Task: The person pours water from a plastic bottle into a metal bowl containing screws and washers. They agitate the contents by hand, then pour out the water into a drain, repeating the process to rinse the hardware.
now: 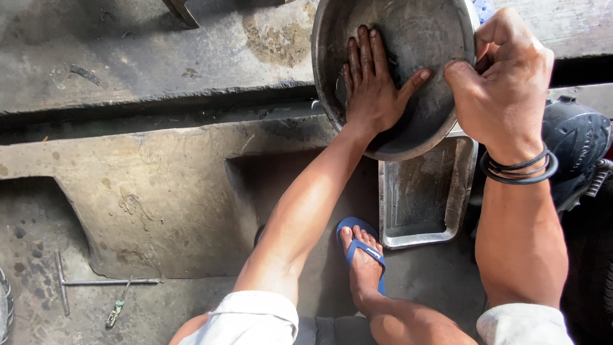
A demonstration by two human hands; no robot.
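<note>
A round, dark, grimy metal pan (415,25) is held tilted above the floor at the upper middle. My left hand (373,86) lies flat inside it, fingers spread against its greasy bottom. My right hand (501,83) grips the pan's right rim, thumb inside and fingers behind, with black bands on the wrist. Below the pan a rectangular metal tray (418,198) rests on the floor.
My foot in a blue flip-flop (364,252) stands left of the tray. A T-shaped wrench (76,281) and a small screwdriver (117,310) lie at the lower left on the concrete. A dark helmet-like object (578,137) sits at the right. A raised concrete step (128,70) runs across the top.
</note>
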